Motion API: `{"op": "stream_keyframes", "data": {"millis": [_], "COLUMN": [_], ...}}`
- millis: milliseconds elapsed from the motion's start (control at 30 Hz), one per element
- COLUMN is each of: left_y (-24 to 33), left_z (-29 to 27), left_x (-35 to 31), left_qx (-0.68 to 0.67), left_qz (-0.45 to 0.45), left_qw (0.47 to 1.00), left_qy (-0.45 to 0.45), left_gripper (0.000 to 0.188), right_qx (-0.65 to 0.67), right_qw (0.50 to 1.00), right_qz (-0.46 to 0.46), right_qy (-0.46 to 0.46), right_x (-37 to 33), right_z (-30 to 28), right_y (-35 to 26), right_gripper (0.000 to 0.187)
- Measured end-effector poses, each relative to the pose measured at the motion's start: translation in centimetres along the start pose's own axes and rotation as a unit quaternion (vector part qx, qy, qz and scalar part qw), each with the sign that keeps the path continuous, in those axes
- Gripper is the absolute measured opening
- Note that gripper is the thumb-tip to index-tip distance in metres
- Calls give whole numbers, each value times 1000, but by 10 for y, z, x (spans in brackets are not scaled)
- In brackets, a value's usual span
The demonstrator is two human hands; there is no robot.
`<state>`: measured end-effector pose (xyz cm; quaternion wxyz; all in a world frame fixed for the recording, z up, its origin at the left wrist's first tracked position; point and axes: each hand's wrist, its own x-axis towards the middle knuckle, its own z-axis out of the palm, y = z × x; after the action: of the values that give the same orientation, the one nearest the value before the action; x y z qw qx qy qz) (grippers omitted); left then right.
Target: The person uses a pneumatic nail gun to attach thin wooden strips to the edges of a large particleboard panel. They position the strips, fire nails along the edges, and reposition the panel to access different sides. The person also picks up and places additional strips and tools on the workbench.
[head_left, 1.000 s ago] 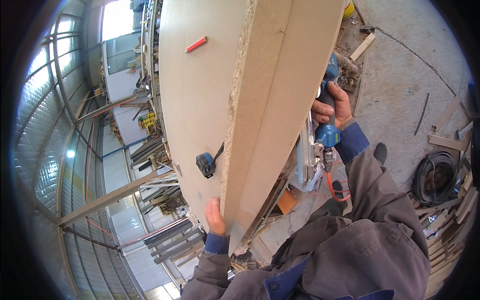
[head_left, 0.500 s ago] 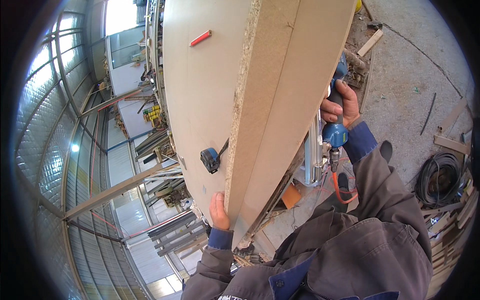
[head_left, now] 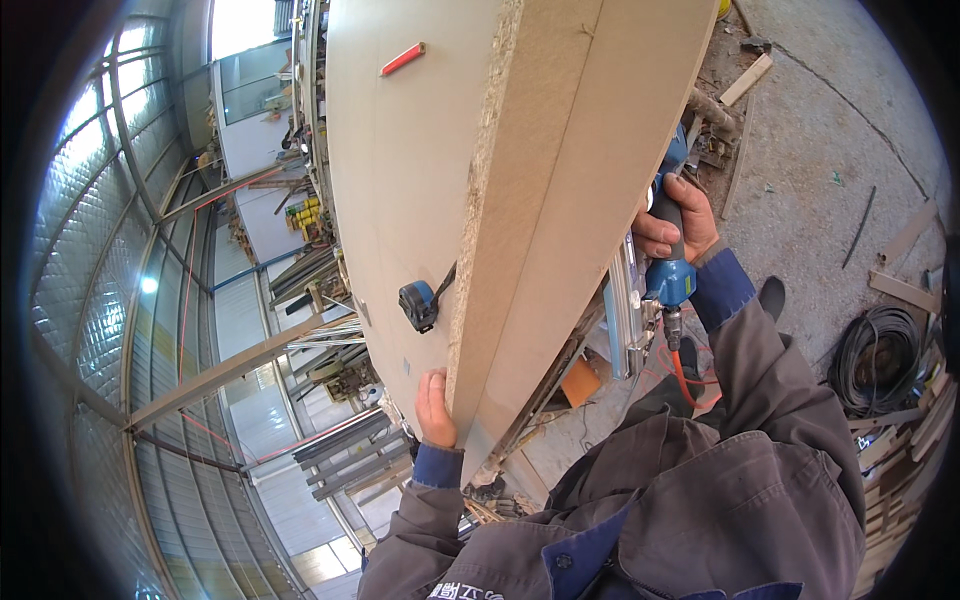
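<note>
A long chipboard strip (head_left: pixel 513 190) with a rough left edge runs along a broad smooth panel (head_left: pixel 410 180). At the strip's near end my left hand (head_left: pixel 435 412) rests against that edge, fingers stretched out and thumb hidden. My right hand (head_left: pixel 688 220) is wrapped round the dark handle of a blue nail gun (head_left: pixel 672 279), below the panel's right side; the panel hides part of the tool. An orange air hose (head_left: pixel 684 380) hangs from the handle's lower end. A blue and black tape measure (head_left: pixel 418 306) and a red marking pencil (head_left: pixel 403 59) lie left of the strip.
Coiled black cable (head_left: pixel 876 360) lies on the concrete floor at right, near stacked wood scraps (head_left: pixel 912 470). A small wood block (head_left: pixel 746 80) sits at the upper right. Metal bars (head_left: pixel 350 455) and shop racks stand beyond the panel's left side.
My right hand and the nail gun have shifted slightly down and left along the panel's side. The left hand stays at the strip's near end.
</note>
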<state>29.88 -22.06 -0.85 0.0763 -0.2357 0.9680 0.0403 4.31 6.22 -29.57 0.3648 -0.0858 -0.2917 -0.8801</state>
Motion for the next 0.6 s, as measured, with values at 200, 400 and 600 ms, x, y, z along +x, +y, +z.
{"op": "stream_keyframes", "data": {"millis": [200,400,600], "left_y": [25,28,20], "left_z": [10,8,6], "left_x": [6,13,9], "left_qx": [-6,-46,-19], "left_qz": [71,63,65], "left_qw": [994,995,996], "left_qy": [84,66,51], "left_gripper": [35,33,28], "right_qx": [9,17,13], "right_qw": [1000,999,999], "right_qz": [7,41,36], "right_qy": [-21,-22,4], "right_x": [-8,-15,-21], "right_z": [-12,-26,-23], "right_y": [11,24,38], "right_gripper": [46,47,48]}}
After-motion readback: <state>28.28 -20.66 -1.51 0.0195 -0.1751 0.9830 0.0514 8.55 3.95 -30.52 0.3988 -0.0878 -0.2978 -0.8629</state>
